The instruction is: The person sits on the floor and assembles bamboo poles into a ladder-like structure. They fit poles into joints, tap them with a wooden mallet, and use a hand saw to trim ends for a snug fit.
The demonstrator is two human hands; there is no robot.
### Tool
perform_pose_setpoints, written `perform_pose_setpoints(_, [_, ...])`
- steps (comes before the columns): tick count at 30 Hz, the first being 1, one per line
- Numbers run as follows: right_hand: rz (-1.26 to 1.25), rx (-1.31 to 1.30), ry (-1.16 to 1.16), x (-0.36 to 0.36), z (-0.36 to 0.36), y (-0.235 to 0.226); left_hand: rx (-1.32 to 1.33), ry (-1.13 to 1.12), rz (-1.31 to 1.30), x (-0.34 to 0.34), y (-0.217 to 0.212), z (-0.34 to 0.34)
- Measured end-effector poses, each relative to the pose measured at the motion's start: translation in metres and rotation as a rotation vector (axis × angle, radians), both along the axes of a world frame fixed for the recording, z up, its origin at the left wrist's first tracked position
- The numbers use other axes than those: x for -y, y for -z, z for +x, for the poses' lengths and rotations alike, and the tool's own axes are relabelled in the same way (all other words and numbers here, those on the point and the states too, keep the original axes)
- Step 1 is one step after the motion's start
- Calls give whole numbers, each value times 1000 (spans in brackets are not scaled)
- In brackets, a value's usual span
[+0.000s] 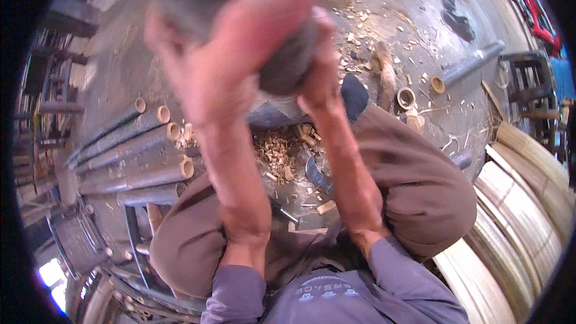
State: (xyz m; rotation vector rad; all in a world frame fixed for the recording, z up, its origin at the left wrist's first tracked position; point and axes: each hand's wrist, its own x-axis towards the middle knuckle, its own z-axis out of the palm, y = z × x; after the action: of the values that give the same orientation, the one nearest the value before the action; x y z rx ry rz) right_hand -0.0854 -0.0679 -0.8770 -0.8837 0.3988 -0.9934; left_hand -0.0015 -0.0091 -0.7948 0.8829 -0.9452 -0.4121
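Note:
Raised close to the camera, a thick dark round piece point(288, 63), like a length of dark bamboo, is smeared by motion. My left hand point(219, 66) is wrapped round it from the left, its fingers blurred. My right hand point(321, 75) grips its lower end from the right. Beneath my hands, a grey-blue bamboo pole point(270, 114) lies partly hidden above a heap of wood chips point(279, 153). A curved dark blade point(317, 174) rests on the floor near my right forearm. Between my legs lies a slim metal tool point(287, 212).
Several cut bamboo poles point(138, 177) lie to the left. On the right are a bamboo pole point(471, 66), a bamboo ring point(406, 98), a piece of wood point(386, 75) and split bamboo slats point(510, 204). A dark frame point(75, 237) stands at lower left.

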Motion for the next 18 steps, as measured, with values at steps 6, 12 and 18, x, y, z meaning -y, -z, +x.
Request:
perform_pose_setpoints(6, [65, 21, 85, 13, -15, -2, 33, 21, 64, 24, -30, -54])
perform_pose_setpoints(12, [-21, -97, 45, 10, -4, -6, -25, 44, -44, 15, -11, -6])
perform_pose_setpoints(18, [87, -61, -27, 0, 1, 18, 143, -289, 142, 18, -18, -21])
